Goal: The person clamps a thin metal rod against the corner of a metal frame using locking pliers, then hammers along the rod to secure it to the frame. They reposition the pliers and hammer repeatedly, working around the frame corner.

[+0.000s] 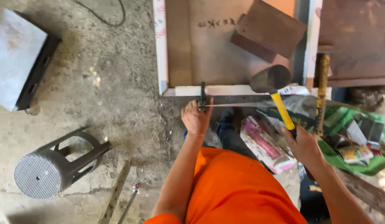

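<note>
You are wearing a bright orange top [238, 186]; the fabric is looking plain and unmarked, filling the lower middle of the head view; it is creasing softly across the front; a sleeve edge [163, 219] is showing at the bottom of the frame on your left side; both forearms are showing bare below it. Your left hand [195, 118] and right hand [305, 146] are going ungloved; no watch or band is showing at either wrist; blue trousers [227, 132] are showing beyond the top.

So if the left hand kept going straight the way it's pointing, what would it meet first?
The left hand already touches a dark clamp-like tool; straight beyond that comes the panel's white edge, though depth is unclear.
</note>
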